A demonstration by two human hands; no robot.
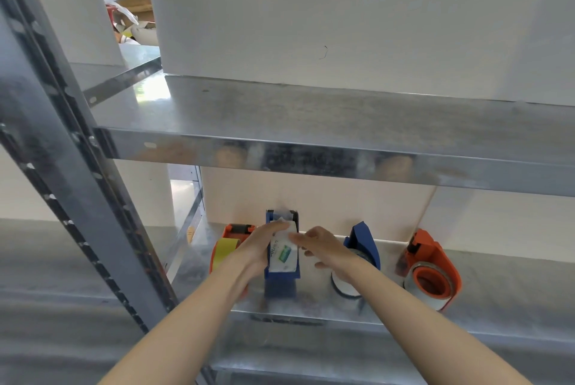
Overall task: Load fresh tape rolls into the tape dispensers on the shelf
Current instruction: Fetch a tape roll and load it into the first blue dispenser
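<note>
1. Head view, general: a metal rack. The upper shelf (pixel 311 117) crosses the middle of the frame. The lower shelf (pixel 497 285) lies toward 6 o'clock and carries four tape dispensers in a row. A perforated upright post (pixel 62 166) runs down the 9 o'clock side.
2. Task item: a wrapped tape roll (pixel 283 255), in white packaging with green print, sits in the centre blue dispenser (pixel 280 286), at 6 o'clock from frame centre.
3. Left hand (pixel 259 249): fingers curled round the wrapped tape roll from its 9 o'clock side, fingertips lying over its top end.
4. Right hand (pixel 326 249): at 3 o'clock of the wrapped tape roll, fingers loosely bent, one fingertip reaching the wrapper's edge. The image is blurred here, so I cannot tell whether it pinches the wrapper.
5. Neighbouring items:
   - At 9 o'clock of the centre blue dispenser, just beside it, is an orange dispenser (pixel 238 229) holding a yellow roll (pixel 224 249), partly hidden by the left forearm.
   - At 3 o'clock is a second blue dispenser (pixel 362 244) with a pale roll (pixel 342 286), partly behind the right wrist.
   - Further toward 3 o'clock, apart from the others, is a far orange dispenser (pixel 435 260), loaded with a roll.
</note>
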